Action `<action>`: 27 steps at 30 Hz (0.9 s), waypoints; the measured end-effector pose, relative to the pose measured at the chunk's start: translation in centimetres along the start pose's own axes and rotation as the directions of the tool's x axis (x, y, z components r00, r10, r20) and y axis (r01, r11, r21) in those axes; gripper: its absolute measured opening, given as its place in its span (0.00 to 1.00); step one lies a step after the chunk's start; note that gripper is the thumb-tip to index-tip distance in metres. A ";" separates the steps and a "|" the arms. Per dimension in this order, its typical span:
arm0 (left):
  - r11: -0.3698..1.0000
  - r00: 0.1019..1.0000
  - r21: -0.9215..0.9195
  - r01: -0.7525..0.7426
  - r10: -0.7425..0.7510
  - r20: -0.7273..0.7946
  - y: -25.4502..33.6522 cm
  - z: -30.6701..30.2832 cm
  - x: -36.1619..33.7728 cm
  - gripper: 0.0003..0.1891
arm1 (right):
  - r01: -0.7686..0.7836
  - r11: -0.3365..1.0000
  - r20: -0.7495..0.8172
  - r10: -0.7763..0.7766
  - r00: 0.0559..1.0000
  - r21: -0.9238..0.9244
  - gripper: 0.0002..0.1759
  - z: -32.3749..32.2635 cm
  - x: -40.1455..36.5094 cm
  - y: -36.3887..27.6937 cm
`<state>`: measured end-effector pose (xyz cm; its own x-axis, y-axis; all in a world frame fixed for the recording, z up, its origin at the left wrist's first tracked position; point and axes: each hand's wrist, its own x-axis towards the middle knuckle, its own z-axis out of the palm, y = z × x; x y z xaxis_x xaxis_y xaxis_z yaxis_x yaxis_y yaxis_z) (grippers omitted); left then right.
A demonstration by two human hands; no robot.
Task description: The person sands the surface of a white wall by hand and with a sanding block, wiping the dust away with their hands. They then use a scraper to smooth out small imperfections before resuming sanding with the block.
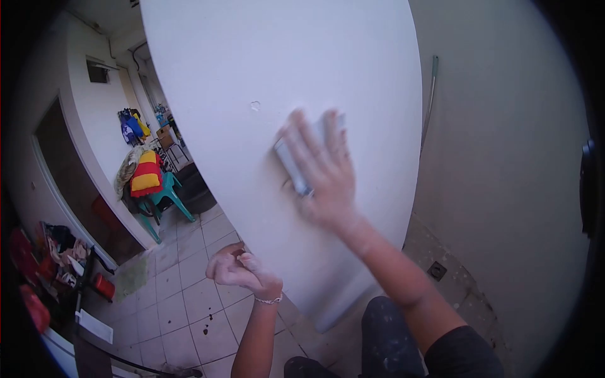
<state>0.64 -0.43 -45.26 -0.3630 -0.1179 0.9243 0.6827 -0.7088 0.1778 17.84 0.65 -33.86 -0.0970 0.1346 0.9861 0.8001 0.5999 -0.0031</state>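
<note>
Your left hand (242,271): curled shut on the lower edge of the white panel (283,63), steadying it. Your right hand (324,173): clamped over a grey sanding block (291,165), pressed flat mid-panel. Step, as judged: sanding. The next stroke calls for even pressure toward the small dent (254,106). Blur hides the block's face, and the panel top is cut off.

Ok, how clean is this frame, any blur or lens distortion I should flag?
Head view: the right hand and the grey block under it are smeared by motion; the left hand at the edge of the white panel is sharper. Fisheye bends the panel and the wall, dark vignette rings the corners; light is even, no glare.
</note>
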 end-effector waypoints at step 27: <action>0.700 0.707 -0.103 0.707 -0.691 0.152 4.1 -10.3 -5.7 0.11 | -0.039 0.999 -0.104 0.039 0.994 0.006 0.32 2.5 3.6 -7.5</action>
<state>-1.07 -9.81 -53.25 -0.6317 0.5125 0.5816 0.1558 -0.6510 0.7429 10.01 -1.40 -30.68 -0.0035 0.0751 0.9972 0.7998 0.5987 -0.0423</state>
